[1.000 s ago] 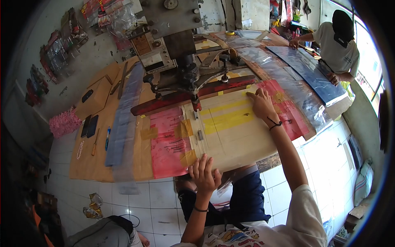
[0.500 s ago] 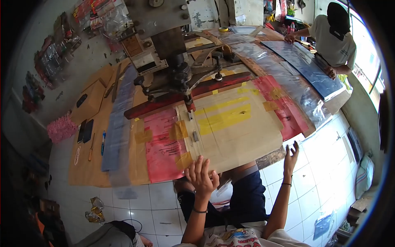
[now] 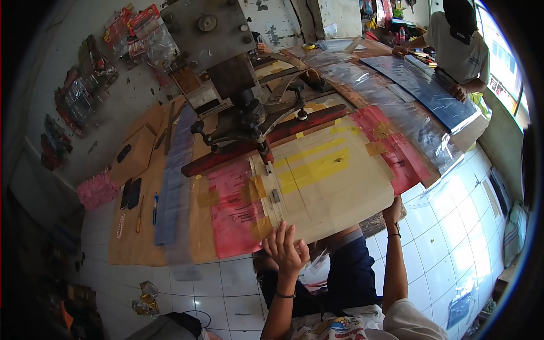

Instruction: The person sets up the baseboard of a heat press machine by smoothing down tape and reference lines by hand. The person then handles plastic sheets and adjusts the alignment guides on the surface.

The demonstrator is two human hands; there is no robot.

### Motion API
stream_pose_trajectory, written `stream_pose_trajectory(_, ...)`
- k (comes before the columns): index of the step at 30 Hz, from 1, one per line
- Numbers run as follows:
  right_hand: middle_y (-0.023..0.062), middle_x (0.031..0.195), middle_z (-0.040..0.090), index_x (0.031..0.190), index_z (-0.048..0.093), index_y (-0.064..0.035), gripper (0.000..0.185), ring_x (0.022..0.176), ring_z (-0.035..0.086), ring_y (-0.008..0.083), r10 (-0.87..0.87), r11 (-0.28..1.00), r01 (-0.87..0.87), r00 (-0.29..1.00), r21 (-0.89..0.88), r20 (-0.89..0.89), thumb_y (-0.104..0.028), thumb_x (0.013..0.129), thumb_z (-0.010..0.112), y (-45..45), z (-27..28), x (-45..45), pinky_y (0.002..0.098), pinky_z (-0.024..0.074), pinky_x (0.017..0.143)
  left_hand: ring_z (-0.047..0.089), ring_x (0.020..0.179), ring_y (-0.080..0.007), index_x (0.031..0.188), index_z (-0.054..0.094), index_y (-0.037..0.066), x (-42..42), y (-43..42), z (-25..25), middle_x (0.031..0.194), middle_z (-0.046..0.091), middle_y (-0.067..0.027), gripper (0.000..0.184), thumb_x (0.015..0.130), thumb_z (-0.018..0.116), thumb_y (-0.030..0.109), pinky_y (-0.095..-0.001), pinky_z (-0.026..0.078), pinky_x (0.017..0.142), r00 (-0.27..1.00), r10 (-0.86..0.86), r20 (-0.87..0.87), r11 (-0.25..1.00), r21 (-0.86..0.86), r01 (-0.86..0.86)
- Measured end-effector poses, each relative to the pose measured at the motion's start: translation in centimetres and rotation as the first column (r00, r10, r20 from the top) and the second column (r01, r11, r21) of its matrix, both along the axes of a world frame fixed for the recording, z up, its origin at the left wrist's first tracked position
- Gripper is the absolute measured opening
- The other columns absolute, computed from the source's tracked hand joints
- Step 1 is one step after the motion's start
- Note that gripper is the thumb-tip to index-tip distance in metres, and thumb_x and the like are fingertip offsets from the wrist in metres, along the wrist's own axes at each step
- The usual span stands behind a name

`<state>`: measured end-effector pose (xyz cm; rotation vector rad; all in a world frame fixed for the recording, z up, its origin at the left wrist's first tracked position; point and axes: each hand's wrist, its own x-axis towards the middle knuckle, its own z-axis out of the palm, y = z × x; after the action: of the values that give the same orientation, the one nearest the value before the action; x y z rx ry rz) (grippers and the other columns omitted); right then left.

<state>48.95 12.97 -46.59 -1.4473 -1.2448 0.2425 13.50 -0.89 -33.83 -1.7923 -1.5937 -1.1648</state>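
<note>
My left hand [image 3: 286, 249] rests, fingers spread, on the front edge of a tan board [image 3: 331, 207] with yellow tape [image 3: 317, 170] across it. My right hand [image 3: 392, 209] is at the board's right front corner, its fingers hidden beneath the edge. Red sheets, one on the left [image 3: 235, 218] and one on the right [image 3: 402, 158], flank the board, fixed with brown tape. A small grey metal piece [image 3: 276, 195] lies near the board's left side. Above the back edge sits a long red bar [image 3: 218, 157] under a press machine [image 3: 207, 34].
Left on the table lie a clear bluish plastic strip [image 3: 175, 187], phones [image 3: 133, 192], a blue pen [image 3: 154, 209] and a screwdriver [image 3: 139, 218]. At the right, another person [image 3: 459, 51] handles a dark blue sheet [image 3: 422, 90]. Plastic packs [image 3: 144, 39] hang on the wall.
My right hand has moved from beside the table, where its fingers were raised, to under the board's right corner. My left hand stays on the front edge. The view has shifted slightly.
</note>
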Motion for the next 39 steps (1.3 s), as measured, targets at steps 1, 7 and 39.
stream_pose_trajectory(1, 0.0242, 0.12, 0.062, 0.117, 0.061, 0.0032, 0.035, 0.115, 0.057, 0.0432, 0.006, 1.0, -0.006, 1.0, 0.004, -0.006, -0.008, 0.084, 0.066, 0.1, -0.1, 0.2, 0.0446, 0.0463, 0.095, 0.048, 0.128, -0.0341, 0.129, 0.057, 0.008, 0.0, 0.1, 0.0, 0.139, 0.058, -0.0123, 0.044, 0.096, 0.046, 0.035, -0.0532, 0.019, 0.116, 1.0, 0.0, -0.001, 1.0, 0.004, 0.0)
stream_pose_trajectory(7, 0.0242, 0.112, 0.066, 0.113, 0.063, 0.0042, 0.034, 0.109, 0.061, 0.0435, 0.002, 1.0, -0.002, 1.0, -0.025, -0.013, -0.01, 0.083, 0.069, -0.1, 1.1, 0.0, 0.0437, 0.0487, 0.09, 0.047, 0.127, -0.0338, 0.128, 0.057, 0.008, 0.1, 0.1, 0.1, 0.138, 0.058, -0.0125, 0.043, 0.096, 0.046, 0.035, -0.0532, 0.019, 0.116, 1.0, 0.007, -0.003, 1.0, 0.016, -0.007)
stream_pose_trajectory(39, 0.0088, 0.084, 0.072, 0.098, 0.066, 0.0041, 0.028, 0.073, 0.065, 0.0134, 0.565, 0.647, -0.694, 0.714, -0.316, -0.413, -0.023, 0.093, 0.072, -15.3, 13.1, -16.6, 0.0278, 0.0513, 0.07, 0.04, 0.137, -0.0334, 0.137, 0.056, 0.013, 0.3, -2.2, 3.0, 0.148, 0.05, -0.0109, 0.049, 0.094, 0.055, 0.035, -0.0527, 0.018, 0.116, 0.977, -0.101, 0.187, 0.971, -0.194, 0.137)
